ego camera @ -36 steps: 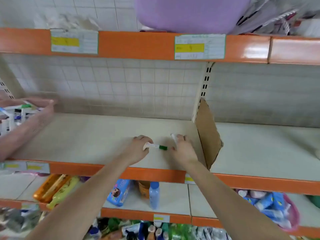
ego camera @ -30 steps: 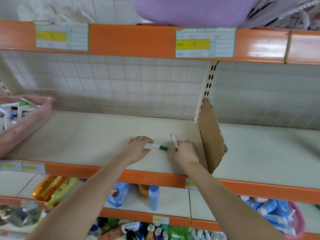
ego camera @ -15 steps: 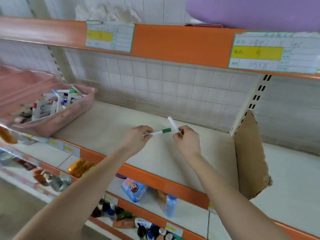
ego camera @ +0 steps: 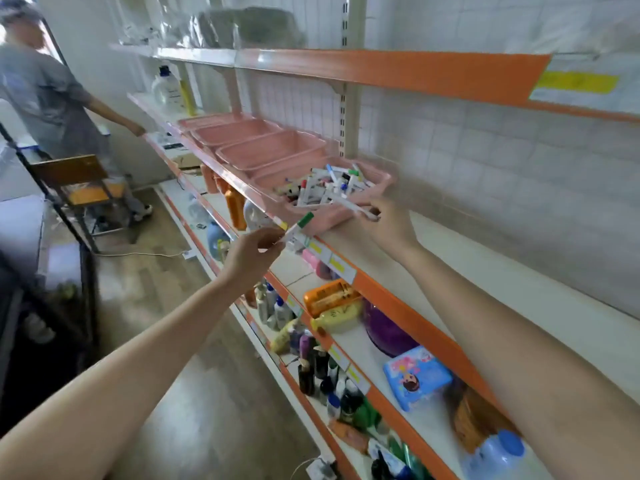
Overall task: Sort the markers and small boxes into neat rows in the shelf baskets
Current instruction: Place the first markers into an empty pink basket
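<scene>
The left hand (ego camera: pixel 251 252) pinches a green-capped marker (ego camera: pixel 298 226) by its white barrel, in front of the full pink basket (ego camera: pixel 386 180) and out past the shelf (ego camera: pixel 485 271) edge. The right hand (ego camera: pixel 389 225) pinches a white marker (ego camera: pixel 346 203) between thumb and fingers, just over the basket's near end. Beyond the basket three more pink baskets (ego camera: pixel 270 150) stand in a row, plastic, with sloping walls. Below it, bottles (ego camera: pixel 311 362) crowd the lower shelves. Inside it the loose markers (ego camera: pixel 322 188) lie in a blurred jumble; boxes cannot be made out. Far left of it a person (ego camera: pixel 52 98) stands, partly cut off, by a wooden chair (ego camera: pixel 69 171).
</scene>
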Demonstrator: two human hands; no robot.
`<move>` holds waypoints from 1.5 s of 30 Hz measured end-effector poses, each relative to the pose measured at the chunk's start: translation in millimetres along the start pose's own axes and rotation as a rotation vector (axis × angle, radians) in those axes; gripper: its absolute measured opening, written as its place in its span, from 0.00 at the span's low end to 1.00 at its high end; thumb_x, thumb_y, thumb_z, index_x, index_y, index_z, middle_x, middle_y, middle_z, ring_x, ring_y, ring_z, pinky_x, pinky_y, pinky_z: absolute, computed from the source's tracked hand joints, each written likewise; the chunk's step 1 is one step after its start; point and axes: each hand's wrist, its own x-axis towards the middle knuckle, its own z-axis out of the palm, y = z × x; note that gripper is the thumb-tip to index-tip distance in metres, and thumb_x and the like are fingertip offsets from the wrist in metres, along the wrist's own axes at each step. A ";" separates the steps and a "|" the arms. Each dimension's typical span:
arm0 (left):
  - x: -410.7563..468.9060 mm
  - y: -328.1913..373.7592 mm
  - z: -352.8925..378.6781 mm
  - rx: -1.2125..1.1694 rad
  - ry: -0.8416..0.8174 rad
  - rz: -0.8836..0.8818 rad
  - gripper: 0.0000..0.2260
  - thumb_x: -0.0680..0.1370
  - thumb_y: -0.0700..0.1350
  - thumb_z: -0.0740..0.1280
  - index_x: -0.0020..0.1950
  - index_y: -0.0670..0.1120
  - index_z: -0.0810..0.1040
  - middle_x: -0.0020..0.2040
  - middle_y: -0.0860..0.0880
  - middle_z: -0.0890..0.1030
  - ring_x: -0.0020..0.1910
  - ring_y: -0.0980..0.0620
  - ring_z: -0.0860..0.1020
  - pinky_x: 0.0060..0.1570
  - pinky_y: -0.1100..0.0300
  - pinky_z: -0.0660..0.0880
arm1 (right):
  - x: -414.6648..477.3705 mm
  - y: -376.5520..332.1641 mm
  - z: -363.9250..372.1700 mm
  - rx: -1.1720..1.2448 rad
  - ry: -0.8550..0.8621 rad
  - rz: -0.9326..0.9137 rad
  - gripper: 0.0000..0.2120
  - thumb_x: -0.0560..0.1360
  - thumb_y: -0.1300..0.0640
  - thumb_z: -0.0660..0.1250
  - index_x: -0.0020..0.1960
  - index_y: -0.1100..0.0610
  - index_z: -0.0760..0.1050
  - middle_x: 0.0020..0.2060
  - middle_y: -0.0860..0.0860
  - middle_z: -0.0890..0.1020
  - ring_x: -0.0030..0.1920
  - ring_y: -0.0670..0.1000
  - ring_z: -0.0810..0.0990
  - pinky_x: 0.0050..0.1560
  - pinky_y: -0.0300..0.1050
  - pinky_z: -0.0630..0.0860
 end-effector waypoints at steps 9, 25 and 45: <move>2.6 -116.0 -147.5 -0.050 0.218 -0.151 0.09 0.76 0.43 0.69 0.55 0.46 0.81 0.45 0.49 0.82 0.44 0.50 0.78 0.46 0.58 0.74 | 30.0 -122.7 125.4 0.059 -0.112 -0.073 0.15 0.73 0.53 0.67 0.56 0.61 0.76 0.41 0.51 0.79 0.43 0.52 0.77 0.45 0.47 0.74; 43.9 -226.1 -196.1 -0.263 0.256 -0.248 0.07 0.76 0.40 0.68 0.46 0.53 0.79 0.39 0.56 0.81 0.38 0.58 0.78 0.40 0.65 0.72 | 57.8 -187.3 283.0 0.186 -0.195 -0.103 0.07 0.75 0.55 0.66 0.50 0.56 0.78 0.39 0.50 0.81 0.40 0.49 0.79 0.40 0.42 0.74; 411.0 -267.7 -140.4 -0.193 -0.012 -0.019 0.07 0.77 0.40 0.66 0.53 0.48 0.80 0.44 0.50 0.82 0.40 0.55 0.78 0.39 0.68 0.72 | 392.4 -107.8 298.7 -0.181 -0.133 0.033 0.12 0.76 0.60 0.66 0.58 0.56 0.79 0.51 0.51 0.83 0.50 0.48 0.79 0.43 0.35 0.69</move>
